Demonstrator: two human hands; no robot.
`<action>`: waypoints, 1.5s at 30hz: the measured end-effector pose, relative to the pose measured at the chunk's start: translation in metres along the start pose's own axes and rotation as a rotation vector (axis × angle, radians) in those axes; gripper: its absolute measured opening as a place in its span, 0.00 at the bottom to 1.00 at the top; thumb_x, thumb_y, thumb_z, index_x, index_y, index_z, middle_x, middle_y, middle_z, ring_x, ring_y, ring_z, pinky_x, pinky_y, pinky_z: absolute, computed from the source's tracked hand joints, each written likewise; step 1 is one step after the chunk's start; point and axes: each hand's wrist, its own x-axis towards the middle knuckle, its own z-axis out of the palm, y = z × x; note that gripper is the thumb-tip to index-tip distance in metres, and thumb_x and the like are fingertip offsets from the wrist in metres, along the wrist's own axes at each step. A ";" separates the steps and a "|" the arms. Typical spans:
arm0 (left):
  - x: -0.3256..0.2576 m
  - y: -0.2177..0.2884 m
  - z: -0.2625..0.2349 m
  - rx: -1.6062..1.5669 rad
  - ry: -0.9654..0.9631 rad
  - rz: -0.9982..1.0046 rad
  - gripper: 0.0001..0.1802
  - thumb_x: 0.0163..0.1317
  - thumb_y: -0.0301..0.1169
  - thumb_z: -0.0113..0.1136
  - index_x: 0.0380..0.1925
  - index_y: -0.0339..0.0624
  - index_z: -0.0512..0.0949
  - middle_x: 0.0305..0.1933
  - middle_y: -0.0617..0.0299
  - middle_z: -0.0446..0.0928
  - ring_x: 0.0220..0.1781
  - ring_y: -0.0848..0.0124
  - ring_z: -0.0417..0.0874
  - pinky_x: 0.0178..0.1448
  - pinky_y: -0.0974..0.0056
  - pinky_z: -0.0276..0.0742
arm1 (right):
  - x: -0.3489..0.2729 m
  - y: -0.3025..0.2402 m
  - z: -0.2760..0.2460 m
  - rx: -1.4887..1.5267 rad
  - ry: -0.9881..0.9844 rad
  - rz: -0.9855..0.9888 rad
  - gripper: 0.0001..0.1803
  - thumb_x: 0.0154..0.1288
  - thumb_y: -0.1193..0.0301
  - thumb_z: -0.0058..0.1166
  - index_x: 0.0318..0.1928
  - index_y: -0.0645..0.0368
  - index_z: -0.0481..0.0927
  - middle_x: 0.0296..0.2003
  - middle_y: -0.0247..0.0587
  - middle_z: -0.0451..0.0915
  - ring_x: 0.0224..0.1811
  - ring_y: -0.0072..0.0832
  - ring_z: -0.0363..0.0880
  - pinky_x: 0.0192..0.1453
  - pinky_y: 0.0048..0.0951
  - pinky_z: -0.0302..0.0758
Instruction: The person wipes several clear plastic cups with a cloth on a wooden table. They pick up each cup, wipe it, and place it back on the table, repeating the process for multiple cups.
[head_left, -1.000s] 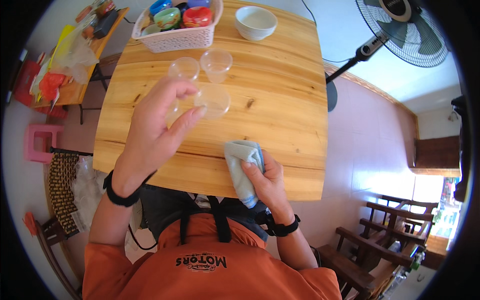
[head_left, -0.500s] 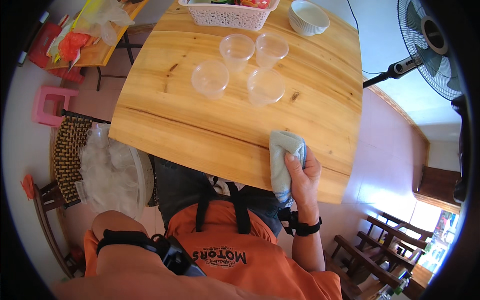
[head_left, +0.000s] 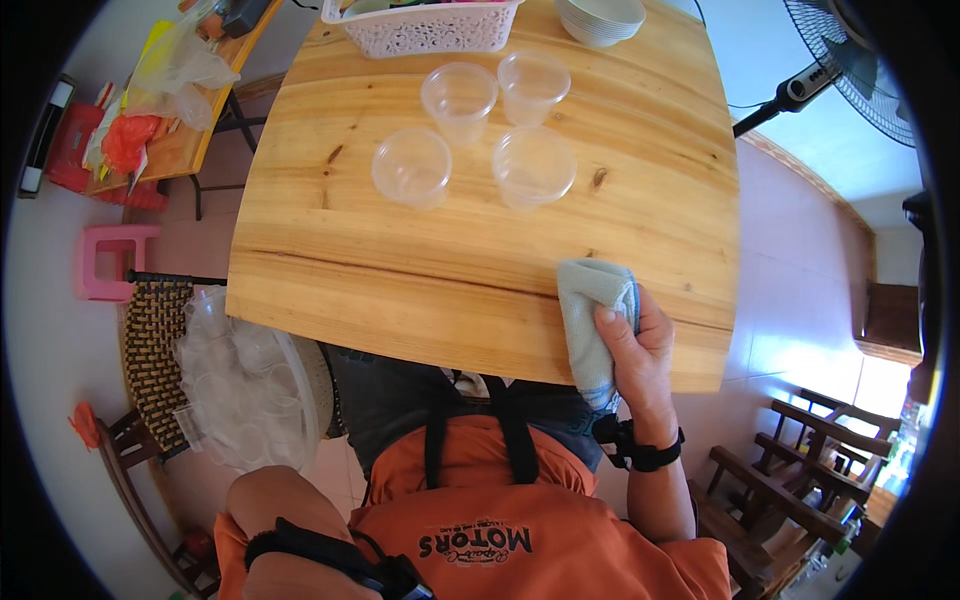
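My right hand (head_left: 640, 350) grips a folded light-blue cloth (head_left: 590, 300) at the near edge of the wooden table (head_left: 400, 290). The cloth lies partly on the tabletop and hangs over the edge. Several empty clear plastic cups (head_left: 412, 167) stand upright in a cluster in the middle of the table, well away from the cloth. My left arm is drawn back at the lower left. Only its forearm and black wristband (head_left: 320, 552) show, and the hand itself is hidden.
A white lattice basket (head_left: 420, 30) and a stack of white bowls (head_left: 600, 18) sit at the table's far edge. A bag of clear cups (head_left: 240, 380) rests on a woven chair at my left. A standing fan (head_left: 850, 60) is at the right.
My left hand has left the cup on the table and pulled back down to the lower left. The right hand stays on the cloth at the table edge.
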 end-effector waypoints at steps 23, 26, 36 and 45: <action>0.011 0.000 0.009 -0.066 -0.076 0.008 0.07 0.62 0.32 0.63 0.27 0.42 0.83 0.39 0.58 0.82 0.40 0.69 0.84 0.43 0.69 0.81 | 0.002 -0.001 -0.005 -0.004 -0.043 -0.014 0.16 0.70 0.68 0.57 0.54 0.64 0.80 0.39 0.33 0.84 0.39 0.16 0.77 0.44 0.22 0.76; 0.013 -0.005 0.001 -0.024 -0.073 -0.044 0.07 0.62 0.32 0.64 0.27 0.43 0.83 0.39 0.58 0.82 0.40 0.69 0.84 0.43 0.69 0.81 | 0.001 -0.002 -0.002 0.005 -0.048 -0.052 0.16 0.71 0.69 0.56 0.55 0.63 0.79 0.39 0.33 0.84 0.40 0.16 0.77 0.44 0.23 0.77; 0.027 -0.014 -0.016 0.033 -0.104 -0.135 0.08 0.62 0.34 0.65 0.26 0.46 0.83 0.38 0.60 0.82 0.40 0.72 0.84 0.42 0.71 0.81 | 0.002 0.003 -0.009 -0.084 -0.058 -0.042 0.19 0.69 0.62 0.59 0.55 0.60 0.78 0.36 0.39 0.83 0.38 0.21 0.80 0.43 0.27 0.77; 0.020 -0.002 -0.014 0.027 -0.080 -0.125 0.08 0.61 0.36 0.67 0.25 0.48 0.84 0.38 0.61 0.82 0.40 0.74 0.84 0.42 0.72 0.81 | 0.001 -0.006 -0.004 -0.015 -0.081 -0.010 0.18 0.71 0.67 0.56 0.57 0.62 0.78 0.42 0.35 0.84 0.42 0.16 0.77 0.47 0.22 0.76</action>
